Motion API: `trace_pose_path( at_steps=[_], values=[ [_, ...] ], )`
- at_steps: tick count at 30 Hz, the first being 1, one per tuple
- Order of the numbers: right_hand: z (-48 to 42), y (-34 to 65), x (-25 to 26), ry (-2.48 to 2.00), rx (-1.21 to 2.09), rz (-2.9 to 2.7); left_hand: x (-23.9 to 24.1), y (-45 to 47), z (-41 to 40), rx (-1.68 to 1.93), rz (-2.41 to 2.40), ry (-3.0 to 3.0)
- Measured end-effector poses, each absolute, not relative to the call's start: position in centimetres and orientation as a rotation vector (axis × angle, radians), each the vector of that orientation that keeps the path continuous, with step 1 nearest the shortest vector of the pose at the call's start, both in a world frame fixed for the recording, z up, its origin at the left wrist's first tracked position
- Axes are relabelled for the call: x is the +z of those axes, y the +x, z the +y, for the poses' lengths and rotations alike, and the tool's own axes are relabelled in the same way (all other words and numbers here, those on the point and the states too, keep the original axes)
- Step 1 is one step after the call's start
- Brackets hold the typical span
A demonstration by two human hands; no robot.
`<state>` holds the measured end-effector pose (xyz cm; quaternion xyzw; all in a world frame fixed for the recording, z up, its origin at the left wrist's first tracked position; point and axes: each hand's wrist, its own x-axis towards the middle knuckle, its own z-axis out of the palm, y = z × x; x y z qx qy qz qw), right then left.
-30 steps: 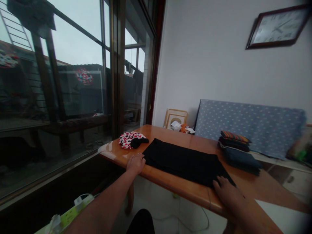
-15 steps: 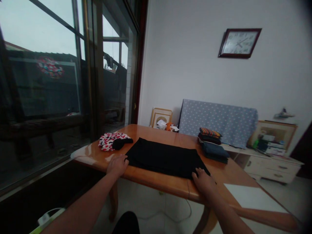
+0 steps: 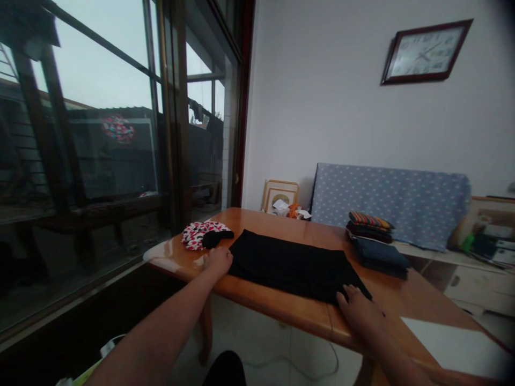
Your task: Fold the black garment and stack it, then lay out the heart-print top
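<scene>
A black folded cloth (image 3: 293,264) lies flat on the wooden table (image 3: 281,305). My left hand (image 3: 218,260) rests at the cloth's near left corner, fingers curled on its edge. My right hand (image 3: 356,310) lies on the near right corner with fingers stretched flat on the fabric. Both arms reach forward from the bottom of the view.
A red, white and black patterned cloth (image 3: 198,236) lies at the table's left end. A stack of folded clothes (image 3: 374,241) sits at the far right. A picture frame (image 3: 280,194) and blue dotted board (image 3: 386,203) lean on the wall. Windows run along the left.
The view swung right and then partly back left. Both hands stay on the cloth's near corners; the cloth has not visibly moved.
</scene>
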<state>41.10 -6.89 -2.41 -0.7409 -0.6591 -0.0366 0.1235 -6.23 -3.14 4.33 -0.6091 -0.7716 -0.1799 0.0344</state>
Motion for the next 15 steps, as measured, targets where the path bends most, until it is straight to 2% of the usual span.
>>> trace_pose_path(
  at_steps=[7, 15],
  values=[
    [-6.8, 41.1, -2.6, -2.180, -0.090, -1.913, 4.3, -3.2, -0.2, -0.584, -2.563, -1.787],
    [-6.6, 41.3, -2.7, -2.162, -0.130, -1.936, 3.9, -2.3, -0.5, -0.766, -2.399, -1.837]
  ],
)
